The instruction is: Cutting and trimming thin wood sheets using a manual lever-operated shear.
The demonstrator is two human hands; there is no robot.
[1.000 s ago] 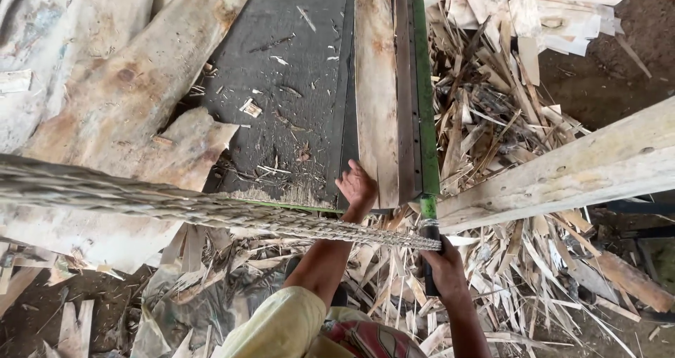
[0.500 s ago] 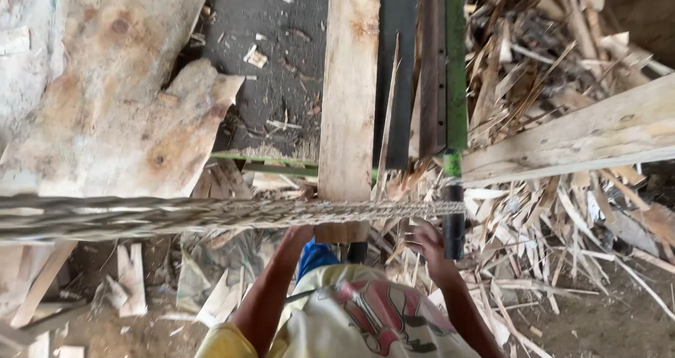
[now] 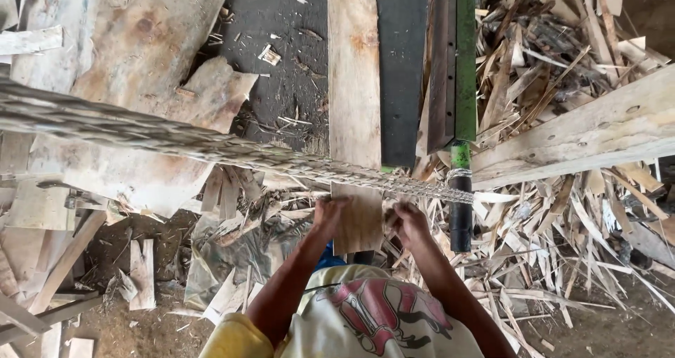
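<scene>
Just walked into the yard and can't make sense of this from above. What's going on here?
A person holds the near end of a long pale plank with both hands: left hand on its left edge, right hand on its right. The plank lies lengthwise on a dark bench beside a green rail. A twisted rope crosses in front. Wood offcuts litter the ground.
</scene>
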